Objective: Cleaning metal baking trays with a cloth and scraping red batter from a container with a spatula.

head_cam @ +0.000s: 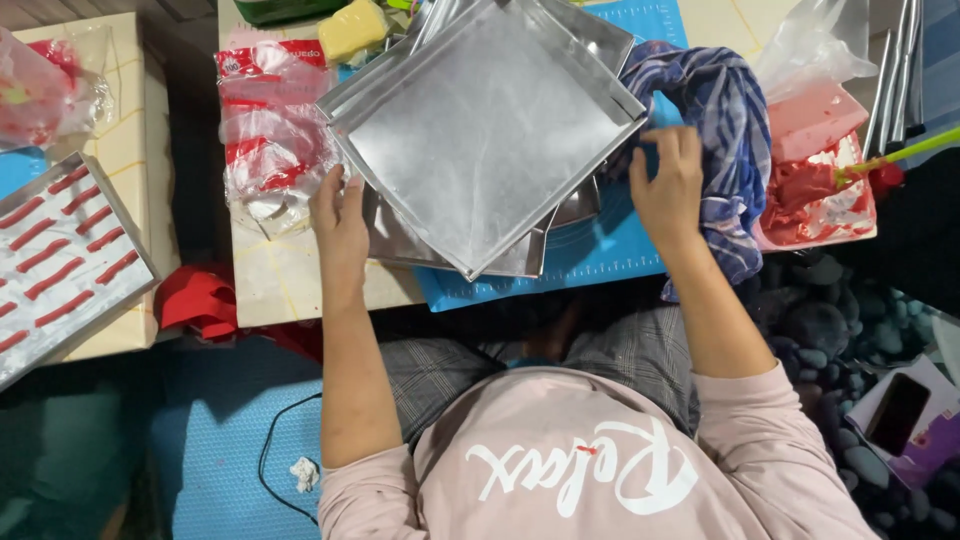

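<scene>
We see lower trays mostly hidden under top square tray; their count unclear to us. Top tray's far corner cut off by upper edge. Right hand fingertips buried in blue plaid cloth. Tray of red strips cut by left edge. Contents of plastic bags unreadable to us.

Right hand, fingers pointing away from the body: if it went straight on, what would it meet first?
The right hand already touches the blue striped cloth bunched beside the square metal baking tray. Straight on, it would likely push further into that cloth; depth is unclear.
</scene>
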